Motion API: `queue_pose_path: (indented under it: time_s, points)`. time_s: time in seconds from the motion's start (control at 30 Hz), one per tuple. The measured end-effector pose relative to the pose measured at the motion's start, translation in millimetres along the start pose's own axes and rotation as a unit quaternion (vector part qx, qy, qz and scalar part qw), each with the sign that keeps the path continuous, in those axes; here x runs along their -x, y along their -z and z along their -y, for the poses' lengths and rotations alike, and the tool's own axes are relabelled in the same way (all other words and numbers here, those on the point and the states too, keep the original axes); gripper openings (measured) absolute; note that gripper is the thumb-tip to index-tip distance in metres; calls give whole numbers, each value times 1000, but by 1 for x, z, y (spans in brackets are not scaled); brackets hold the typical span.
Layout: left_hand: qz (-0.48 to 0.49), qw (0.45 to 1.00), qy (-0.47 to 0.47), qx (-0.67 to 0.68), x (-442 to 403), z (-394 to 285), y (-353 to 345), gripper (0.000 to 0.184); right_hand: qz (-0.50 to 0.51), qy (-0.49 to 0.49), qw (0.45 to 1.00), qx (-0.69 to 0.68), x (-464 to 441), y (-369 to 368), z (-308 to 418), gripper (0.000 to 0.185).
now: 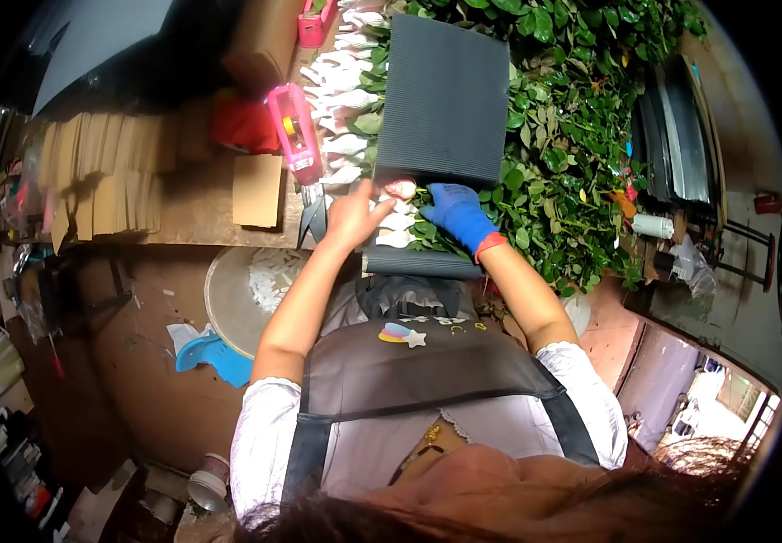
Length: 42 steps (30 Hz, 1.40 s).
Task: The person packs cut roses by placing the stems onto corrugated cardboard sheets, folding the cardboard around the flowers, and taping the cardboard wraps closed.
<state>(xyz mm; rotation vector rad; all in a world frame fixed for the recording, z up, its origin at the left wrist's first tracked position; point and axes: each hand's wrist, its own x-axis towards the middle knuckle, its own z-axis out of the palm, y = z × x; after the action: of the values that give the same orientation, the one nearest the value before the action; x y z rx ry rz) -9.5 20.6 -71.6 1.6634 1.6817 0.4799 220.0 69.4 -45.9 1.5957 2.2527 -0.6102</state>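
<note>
My bare left hand point(355, 217) is just left of a pinkish rose point(400, 188), its thumb and a finger apart. My right hand point(459, 213), in a blue glove with a red cuff, is closed at the stem just behind that rose's head; its fingertips are partly hidden. Several white flower heads point(344, 145) lie in a row, pointing left, with leafy stems to the right. A dark corrugated sheet point(445, 100) covers part of them. Another corrugated piece point(422, 263) runs along the table's front edge.
Pink tape dispenser point(294, 134), scissors point(313, 215) and a cardboard stack point(258, 190) are left of the flowers. More cardboard pieces point(106, 172) stand farther left. Leafy stems point(563, 136) fill the right side. Below the table edge sits a round basin point(228, 299) with white scraps.
</note>
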Motion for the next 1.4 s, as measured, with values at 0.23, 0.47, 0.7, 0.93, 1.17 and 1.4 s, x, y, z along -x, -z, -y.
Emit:
queue_pose_path:
  time_s: [0.23,0.47,0.7,0.93,1.17,1.4]
  points:
    - [-171,944,58,275,10,23,-37,29,-16,-27,999,27,-2,-7,9,42]
    - [-15,961,28,273,17,68,-24,35,3,35,999,-17,10,3,1,66]
    - [97,963,47,245,24,24,-5,36,4,0,998,58,5,-10,18,57]
    - [-59,877,117,463,42,36,38,24,4,13,1000,-1,10,-5,7,63]
    - [133,980,36,145,35,33,12,38,-3,75,979,-189,62,31,12,37]
    - [180,934,84,297,37,32,-10,42,136,100,985,36,32,13,36,30]
